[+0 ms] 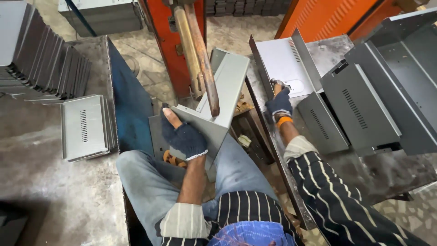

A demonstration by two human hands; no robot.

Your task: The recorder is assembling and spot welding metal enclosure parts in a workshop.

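Note:
My left hand (pixel 181 134), in a dark fingerless glove, grips the lower left edge of a grey bent sheet-metal casing (pixel 227 86) held under the copper arms (pixel 200 54) of an orange spot-welding machine. My right hand (pixel 279 102), also gloved, reaches to the right table and pinches a small metal piece (pixel 277 83) on a light grey panel (pixel 282 61) with a louvre slot. I sit between the two tables, legs in jeans under the casing.
A stack of grey louvred panels (pixel 86 127) lies on the left table (pixel 45 182), with a row of upright panels (pixel 45 59) behind. Several dark grey casings (pixel 364 105) are piled on the right table (pixel 391 173). A blue plate (pixel 129 100) edges the left table.

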